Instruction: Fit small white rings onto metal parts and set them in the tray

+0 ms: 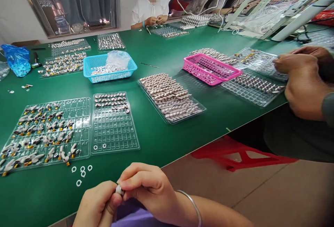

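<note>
Small white part, pinched by left hand and right hand beside the desk, was probably light, stiff and slightly slippery, best held by its opposite sides.

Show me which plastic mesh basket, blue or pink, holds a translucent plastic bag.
The light-blue rectangular plastic mesh basket, at left: a translucent plastic bag lies inside; the pink plastic mesh basket shows none.
</note>
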Available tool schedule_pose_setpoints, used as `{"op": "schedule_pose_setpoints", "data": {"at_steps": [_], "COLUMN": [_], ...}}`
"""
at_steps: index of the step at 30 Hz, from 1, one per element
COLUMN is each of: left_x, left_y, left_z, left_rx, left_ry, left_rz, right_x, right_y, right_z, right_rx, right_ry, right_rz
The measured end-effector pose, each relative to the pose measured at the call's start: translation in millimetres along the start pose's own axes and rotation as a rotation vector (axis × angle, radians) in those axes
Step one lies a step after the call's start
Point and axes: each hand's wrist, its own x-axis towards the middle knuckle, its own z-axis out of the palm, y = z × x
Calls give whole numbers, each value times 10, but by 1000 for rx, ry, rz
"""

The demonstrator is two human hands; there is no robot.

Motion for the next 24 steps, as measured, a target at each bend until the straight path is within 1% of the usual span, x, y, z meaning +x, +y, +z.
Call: {"op": "schedule_pose_setpoints", "data": {"at_steps": [4, 6, 10, 14, 17, 20, 21, 24], "left_x": [7, 17, 41, 53, 49, 48, 48, 48], "left_y": [-5, -16, -35, -11, 9, 7, 4, 0], "left_z": [-3, -12, -39, -51, -38, -27, -30, -53], "left_rx": [42, 59, 89, 178, 211, 177, 147, 21], "left_ry": [18, 11, -24, -35, 7, 40, 22, -111], "left_rz": [40, 75, 141, 164, 175, 168, 162, 76], "right_x": [3, 5, 10, 15, 17, 11, 8, 4], "right_y": [-30, -32, -7, 3, -8, -13, -13, -9], "right_z": [-15, -16, -7, 2, 3, -2, -6, -20], "right_rx": [-127, -146, -69, -25, -45, -42, -36, -30], "right_ry": [2, 3, 11, 27, 39, 31, 20, -21], "right_rz": [-83, -92, -45, -2, -10, -7, 3, 44]}}
